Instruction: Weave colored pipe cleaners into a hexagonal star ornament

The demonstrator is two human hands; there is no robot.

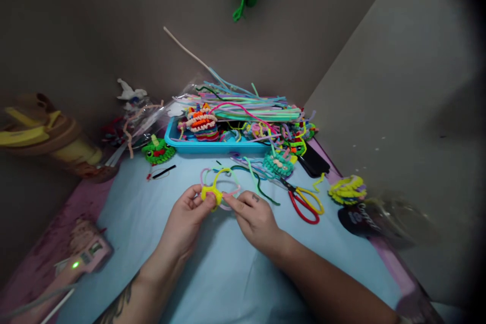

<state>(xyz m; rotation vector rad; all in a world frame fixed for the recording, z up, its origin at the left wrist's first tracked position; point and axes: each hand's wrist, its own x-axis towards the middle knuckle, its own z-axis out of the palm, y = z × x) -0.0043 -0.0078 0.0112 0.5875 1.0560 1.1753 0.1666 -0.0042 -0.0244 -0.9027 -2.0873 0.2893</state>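
Note:
Between my hands is a small pipe-cleaner piece [211, 194] with a tightly wound yellow middle and thin loops of yellow, pink, mint and lavender rising from it. My left hand [187, 216] pinches the yellow middle between thumb and fingers. On the other side, my right hand [259, 218] is closed, its thumb and index finger at the base of the pink and lavender strands; the exact grip point is partly hidden. Loose pipe cleaners [261, 187] in mint and dark green lie just beyond my right hand. Scissors [294, 204] with red and yellow handles rest to its right.
A blue tray [220, 148] at the back holds pipe cleaners and fuzzy figures. Around it are a green figure [158, 151], a teal figure [278, 163] and a black phone [314, 160]. A yellow figure [347, 190] sits right; a pink glue gun [85, 255] lies left.

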